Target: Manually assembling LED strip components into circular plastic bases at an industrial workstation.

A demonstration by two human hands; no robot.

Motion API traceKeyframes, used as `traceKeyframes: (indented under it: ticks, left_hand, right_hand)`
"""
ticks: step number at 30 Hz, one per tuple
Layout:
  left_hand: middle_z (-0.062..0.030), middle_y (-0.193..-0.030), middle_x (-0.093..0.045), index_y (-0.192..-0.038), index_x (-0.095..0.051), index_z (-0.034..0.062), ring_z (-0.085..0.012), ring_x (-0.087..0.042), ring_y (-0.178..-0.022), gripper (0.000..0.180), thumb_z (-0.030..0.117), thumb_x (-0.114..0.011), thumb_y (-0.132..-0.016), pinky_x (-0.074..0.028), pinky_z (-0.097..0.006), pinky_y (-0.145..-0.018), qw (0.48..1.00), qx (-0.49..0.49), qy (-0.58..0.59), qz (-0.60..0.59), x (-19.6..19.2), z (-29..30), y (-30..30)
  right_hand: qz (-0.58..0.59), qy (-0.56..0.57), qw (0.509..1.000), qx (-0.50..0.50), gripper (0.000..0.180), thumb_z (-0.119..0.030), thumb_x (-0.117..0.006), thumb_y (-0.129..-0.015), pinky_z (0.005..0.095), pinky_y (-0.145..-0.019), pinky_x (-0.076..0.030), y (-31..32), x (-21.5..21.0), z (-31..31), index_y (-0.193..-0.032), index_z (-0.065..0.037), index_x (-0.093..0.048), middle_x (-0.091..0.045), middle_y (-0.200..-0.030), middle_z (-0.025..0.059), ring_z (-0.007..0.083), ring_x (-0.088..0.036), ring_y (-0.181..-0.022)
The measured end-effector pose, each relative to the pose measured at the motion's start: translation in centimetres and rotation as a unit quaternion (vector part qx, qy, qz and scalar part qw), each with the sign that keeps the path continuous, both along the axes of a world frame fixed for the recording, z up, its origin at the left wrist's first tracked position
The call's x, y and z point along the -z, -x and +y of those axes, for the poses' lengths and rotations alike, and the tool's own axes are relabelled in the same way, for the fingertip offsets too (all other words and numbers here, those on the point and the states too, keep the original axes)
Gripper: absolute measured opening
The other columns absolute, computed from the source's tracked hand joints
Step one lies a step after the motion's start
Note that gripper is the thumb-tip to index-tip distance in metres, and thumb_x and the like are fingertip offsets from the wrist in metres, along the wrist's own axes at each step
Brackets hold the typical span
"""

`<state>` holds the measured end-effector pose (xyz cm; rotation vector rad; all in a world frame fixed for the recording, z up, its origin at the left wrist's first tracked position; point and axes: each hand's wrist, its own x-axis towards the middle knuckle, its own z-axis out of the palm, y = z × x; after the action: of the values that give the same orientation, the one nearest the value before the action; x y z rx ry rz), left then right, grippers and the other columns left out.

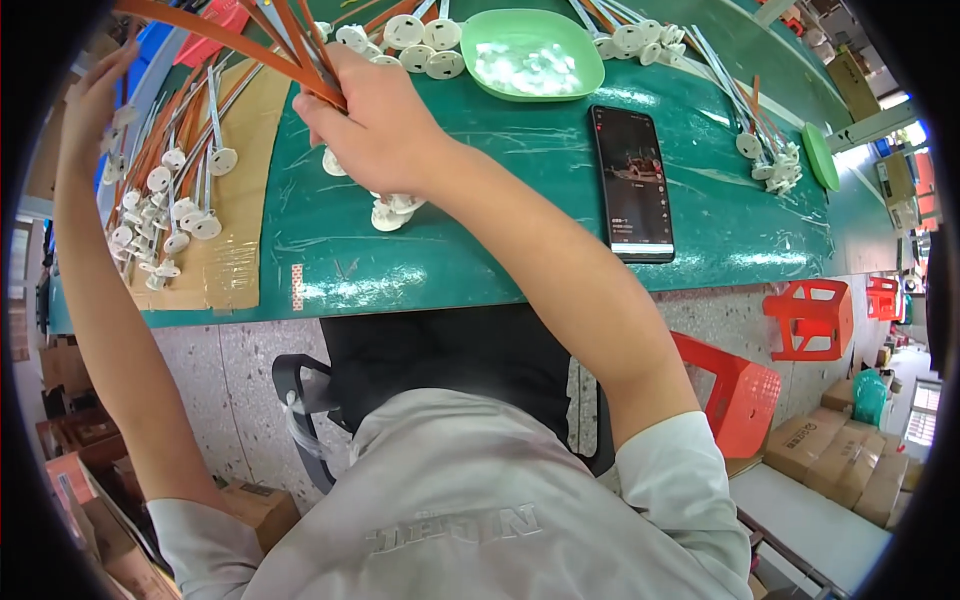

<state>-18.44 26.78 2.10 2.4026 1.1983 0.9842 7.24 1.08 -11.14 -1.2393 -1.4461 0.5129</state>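
My right hand [385, 120] is closed around a bundle of flat orange strips [245, 45], which fan out up and to the left. White round disc ends [392, 212] show just below that hand; whether they belong to the bundle is hidden. At the far left, my left hand [95, 105] reaches up beside a pile of orange and grey strips with white disc ends [165, 210]. Its fingers are blurred near the picture's rim, so what they hold, if anything, cannot be made out. The pile lies on a cardboard sheet [235, 245].
A light green bowl [480, 85] of small white pieces stands at the back. More disc-ended strips [425, 40] lie near it and at the right [770, 165]. A phone with a lit screen [636, 185] lies on the green tabletop [500, 220]. Red stools [740, 395] stand beyond the table edge.
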Motion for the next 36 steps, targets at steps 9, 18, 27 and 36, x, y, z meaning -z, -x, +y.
traceKeyframes:
  ticks: [9,18,27,36]
  left_hand:
    - [0.0062,-0.062,-0.047,-0.110,-0.067,0.0001,-0.0008,-0.034,-0.052,0.022,0.015,-0.067,-0.094,-0.022,-0.021,-0.049,0.897,0.133,0.183,-0.379,7.5,-18.7,-8.8]
    - [0.0013,-0.088,-0.062,-0.108,-0.063,0.0054,-0.0066,-0.053,-0.074,0.012,0.007,-0.062,-0.095,-0.037,-0.024,-0.063,0.828,0.209,0.248,-0.458,10.3,-19.4,-10.1]
    - [-0.0054,-0.100,-0.064,-0.108,-0.059,0.0042,-0.0120,-0.057,-0.087,0.012,0.005,-0.057,-0.096,-0.043,-0.028,-0.077,0.831,0.213,0.256,-0.446,9.5,-19.1,-10.5]
    - [-0.0102,-0.091,-0.058,-0.118,-0.052,-0.0008,-0.0154,-0.049,-0.077,0.025,0.018,-0.048,-0.102,-0.041,-0.031,-0.073,0.712,0.434,0.353,-0.425,9.6,-17.4,-9.3]
  right_hand:
    - [0.011,-0.046,0.999,-0.009,0.026,-0.022,-0.060,-0.092,0.0352,-0.063,-0.050,0.1,0.6,0.1,-0.104,0.001,-0.056,-0.065,-0.070,0.0104,0.0211,-0.065,-0.065]
    - [-0.026,-0.058,0.998,0.002,0.026,-0.023,-0.063,-0.089,0.0436,-0.065,-0.048,0.8,-0.2,-0.5,-0.098,0.001,-0.056,-0.061,-0.072,0.0210,0.0386,-0.062,-0.069]
    - [-0.045,-0.106,0.990,0.080,0.023,-0.016,-0.062,-0.086,0.0465,-0.067,-0.048,0.2,0.6,0.3,-0.095,0.004,-0.055,-0.062,-0.073,0.0227,0.0419,-0.062,-0.071]
    - [-0.064,-0.073,0.995,0.017,0.022,-0.010,-0.060,-0.084,0.0467,-0.067,-0.050,0.5,0.1,-0.1,-0.098,0.004,-0.051,-0.063,-0.074,0.0236,0.0426,-0.064,-0.072]
